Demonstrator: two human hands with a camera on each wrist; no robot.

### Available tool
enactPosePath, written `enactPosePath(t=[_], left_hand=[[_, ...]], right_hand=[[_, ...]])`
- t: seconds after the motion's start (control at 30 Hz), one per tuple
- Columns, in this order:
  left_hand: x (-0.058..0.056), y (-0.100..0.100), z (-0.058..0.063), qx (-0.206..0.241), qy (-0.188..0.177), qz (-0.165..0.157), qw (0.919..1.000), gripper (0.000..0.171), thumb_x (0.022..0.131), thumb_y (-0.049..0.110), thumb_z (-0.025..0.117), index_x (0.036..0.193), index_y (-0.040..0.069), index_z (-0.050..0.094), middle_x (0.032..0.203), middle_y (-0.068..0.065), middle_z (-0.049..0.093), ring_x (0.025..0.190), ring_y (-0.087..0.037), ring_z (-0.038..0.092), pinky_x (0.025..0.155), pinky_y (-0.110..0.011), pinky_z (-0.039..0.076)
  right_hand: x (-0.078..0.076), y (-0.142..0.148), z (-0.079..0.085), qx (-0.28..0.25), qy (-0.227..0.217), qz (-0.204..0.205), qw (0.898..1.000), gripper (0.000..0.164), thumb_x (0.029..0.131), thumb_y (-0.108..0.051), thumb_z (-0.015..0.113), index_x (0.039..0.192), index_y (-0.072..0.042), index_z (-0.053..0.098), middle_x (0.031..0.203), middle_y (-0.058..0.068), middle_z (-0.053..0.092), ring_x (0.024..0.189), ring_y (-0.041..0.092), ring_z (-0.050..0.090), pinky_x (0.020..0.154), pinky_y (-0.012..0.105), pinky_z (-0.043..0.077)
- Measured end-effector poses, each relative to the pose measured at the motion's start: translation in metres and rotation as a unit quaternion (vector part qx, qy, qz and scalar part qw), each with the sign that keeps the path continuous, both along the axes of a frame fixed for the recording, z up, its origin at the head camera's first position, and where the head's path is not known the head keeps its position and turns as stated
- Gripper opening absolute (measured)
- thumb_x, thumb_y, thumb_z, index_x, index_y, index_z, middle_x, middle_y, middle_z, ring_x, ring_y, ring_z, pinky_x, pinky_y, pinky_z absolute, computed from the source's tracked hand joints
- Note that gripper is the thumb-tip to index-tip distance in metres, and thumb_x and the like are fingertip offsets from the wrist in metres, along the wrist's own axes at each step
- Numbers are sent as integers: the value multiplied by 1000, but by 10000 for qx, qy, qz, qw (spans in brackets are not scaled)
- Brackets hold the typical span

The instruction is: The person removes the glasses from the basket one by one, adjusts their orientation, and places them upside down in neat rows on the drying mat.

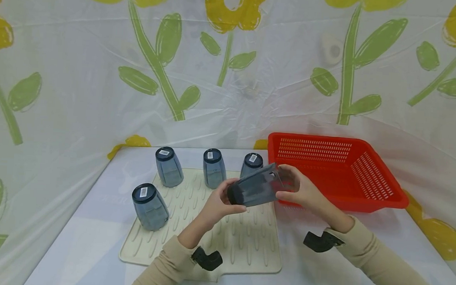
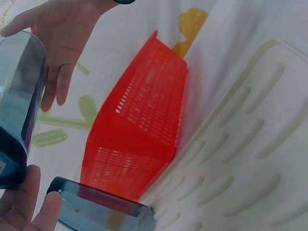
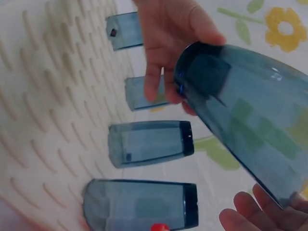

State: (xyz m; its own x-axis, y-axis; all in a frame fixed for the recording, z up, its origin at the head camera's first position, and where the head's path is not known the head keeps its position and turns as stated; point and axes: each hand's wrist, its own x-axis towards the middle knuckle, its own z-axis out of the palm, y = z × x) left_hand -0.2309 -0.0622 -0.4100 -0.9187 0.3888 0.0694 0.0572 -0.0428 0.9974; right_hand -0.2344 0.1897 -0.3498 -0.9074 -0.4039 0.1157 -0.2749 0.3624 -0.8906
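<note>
A blue-tinted drinking glass (image 1: 254, 185) is held tilted above the mat, base toward the left and mouth toward the right. My left hand (image 1: 216, 203) grips it around the dark base, thumb below. At the mouth end, my right hand (image 1: 303, 190) holds the rim between thumb and fingers. Below and behind is a cream ribbed drying mat (image 1: 245, 248). Several matching glasses stand upside down there: a front-left glass (image 1: 150, 212), a back-left glass (image 1: 170, 169), a back-middle glass (image 1: 214, 172) and a back-right glass (image 1: 250, 165), partly hidden by the held one.
A red perforated plastic basket (image 1: 381, 195) sits at the back right, just behind my right hand. The pale table (image 1: 89, 234) extends around the mat. A white curtain (image 1: 254, 105) with yellow flowers and green leaves hangs along the back and sides.
</note>
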Motion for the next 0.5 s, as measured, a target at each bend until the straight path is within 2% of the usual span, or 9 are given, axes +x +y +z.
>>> enactPosePath(t=[0.17,0.33,0.5], left_hand=[[0,-2,3,88,29,-38,9999,78,72,17,78,137,10,37,126,-15,46,101,-16,50,84,-27,47],[0,-4,6,56,31,-1,10000,78,72,17,77,138,10,36,128,-15,44,105,-19,48,84,-28,46],[-1,-5,8,-4,151,89,9998,80,71,20,78,138,10,35,127,-15,44,104,-19,46,83,-29,44]], right_hand=[[1,4,-3,532,202,41,9984,76,76,-27,71,135,0,31,132,21,43,116,38,45,92,51,43],[2,6,-6,705,353,295,9964,78,73,-26,73,135,-7,30,130,19,44,112,36,47,89,51,45],[2,8,-11,958,272,365,9944,81,72,-28,74,136,-10,27,127,19,44,113,38,44,86,51,47]])
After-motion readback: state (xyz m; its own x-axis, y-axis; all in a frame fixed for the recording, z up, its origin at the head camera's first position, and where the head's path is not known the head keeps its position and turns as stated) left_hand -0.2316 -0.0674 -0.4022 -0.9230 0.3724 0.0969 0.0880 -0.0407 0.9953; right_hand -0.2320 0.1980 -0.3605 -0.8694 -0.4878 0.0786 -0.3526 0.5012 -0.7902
